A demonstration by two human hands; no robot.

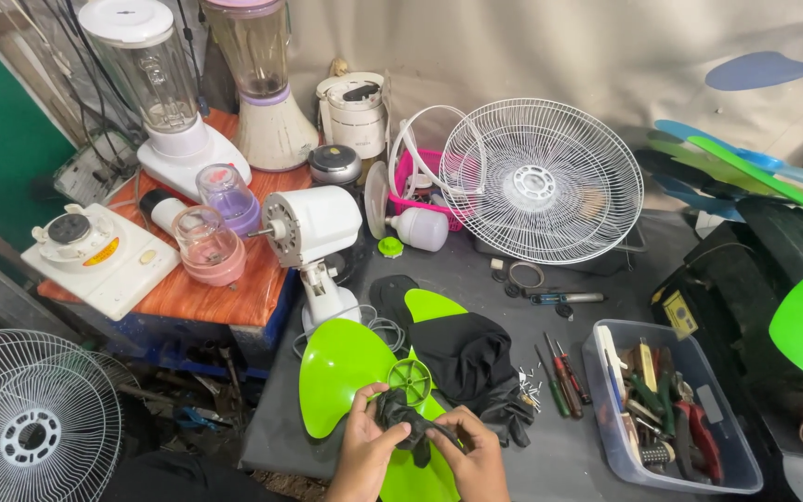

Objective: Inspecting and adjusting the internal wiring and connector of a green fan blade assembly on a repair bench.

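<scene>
Dark grey counter point(550, 437): the work surface, carrying everything below. White wire fan guard point(541, 181): stands tilted at the back of the counter, against the wall. White fan motor on its stand point(313, 232): upright at the counter's left edge, shaft pointing left. Green fan blade point(341, 372): lies flat at the near edge just in front of me, its round hub point(409, 379) facing up; my hands rest over its lower lobes. Clear plastic tool box point(606, 423): to my right, filled with pliers and small tools. Black cloth point(462, 353): heaped just beyond the blade, overlapping one lobe. Screwdrivers point(564, 376): lying side by side between the cloth and the tool box. Black rag point(401, 418): a crumpled piece held just below the hub, between my two hands. My left hand point(364, 446): fingers curled, grip closed on the rag's left side. My right hand point(476, 455): grip closed on the rag's right side, thumb on top. Loose screws point(529, 386): scattered beside the cloth.
</scene>
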